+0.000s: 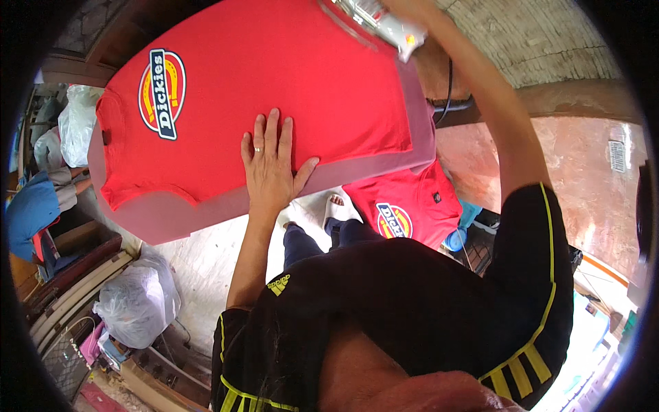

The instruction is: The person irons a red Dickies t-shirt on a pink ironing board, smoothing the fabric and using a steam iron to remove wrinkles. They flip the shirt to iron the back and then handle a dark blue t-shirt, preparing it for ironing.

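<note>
A red T-shirt (295,75) with a printed chest badge lies spread on a mauve-covered ironing board (220,213). My left hand (271,161) rests flat on the shirt near its near edge, fingers stretched out and a ring on one of them. At the upper right, my right hand (410,9) grips a silver and white iron (374,19) over the far right part of the shirt. The iron is blurred, and the top edge of the view cuts off part of it and of the hand.
Another red T-shirt (419,202) with a similar badge lies below the board's right end. A black cable (449,86) hangs beside a reddish wooden panel (542,165). White plastic bags (141,302) sit at the left, near stacked boards (75,288) and a blue item (34,213).
</note>
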A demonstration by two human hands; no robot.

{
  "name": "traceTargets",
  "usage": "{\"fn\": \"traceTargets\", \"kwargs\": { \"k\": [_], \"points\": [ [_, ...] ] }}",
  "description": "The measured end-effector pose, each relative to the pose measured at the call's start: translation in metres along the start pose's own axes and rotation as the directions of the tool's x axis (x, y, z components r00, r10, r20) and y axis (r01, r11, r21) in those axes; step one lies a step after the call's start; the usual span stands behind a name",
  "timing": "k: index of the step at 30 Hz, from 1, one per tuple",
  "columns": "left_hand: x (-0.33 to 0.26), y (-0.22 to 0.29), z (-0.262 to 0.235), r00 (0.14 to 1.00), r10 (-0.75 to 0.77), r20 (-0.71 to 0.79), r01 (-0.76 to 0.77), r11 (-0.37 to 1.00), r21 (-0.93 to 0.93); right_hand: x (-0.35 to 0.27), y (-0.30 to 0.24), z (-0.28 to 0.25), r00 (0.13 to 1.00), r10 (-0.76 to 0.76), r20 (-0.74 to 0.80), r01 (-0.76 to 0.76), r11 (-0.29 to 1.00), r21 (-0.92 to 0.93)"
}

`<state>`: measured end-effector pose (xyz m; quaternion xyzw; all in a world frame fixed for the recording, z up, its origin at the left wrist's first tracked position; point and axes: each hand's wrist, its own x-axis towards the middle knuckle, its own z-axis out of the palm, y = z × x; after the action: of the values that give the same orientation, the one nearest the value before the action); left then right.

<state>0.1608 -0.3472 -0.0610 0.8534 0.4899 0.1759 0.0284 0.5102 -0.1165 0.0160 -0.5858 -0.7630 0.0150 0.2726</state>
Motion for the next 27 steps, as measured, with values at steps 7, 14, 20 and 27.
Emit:
{"fn": "traceTargets", "kwargs": {
  "k": [7, 14, 20, 27],
  "points": [
    [0.003, 0.001, 0.001, 0.999, -0.003, -0.042, 0.003, 1.0, 0.0, 0.069, -0.021, 0.015, 0.866, 0.486, 0.118, -0.5, 0.832, 0.242],
    [-0.023, -0.002, 0.009, 0.962, -0.242, -0.125, 0.256, 0.96, 0.113, -0.052, -0.113, 0.055, 0.997, -0.071, 0.005, 0.067, 0.956, 0.286],
    [-0.067, 0.007, 0.002, 0.961, -0.243, -0.135, 0.236, 0.97, -0.063, -0.081, -0.197, 0.035, 0.931, -0.035, 0.363, -0.094, 0.938, 0.332],
    [-0.105, -0.103, -0.043, 0.799, -0.369, -0.475, 0.413, 0.911, -0.015, -0.058, -0.241, 0.047, 0.908, -0.115, 0.404, -0.046, 0.929, 0.368]
  ]
}}
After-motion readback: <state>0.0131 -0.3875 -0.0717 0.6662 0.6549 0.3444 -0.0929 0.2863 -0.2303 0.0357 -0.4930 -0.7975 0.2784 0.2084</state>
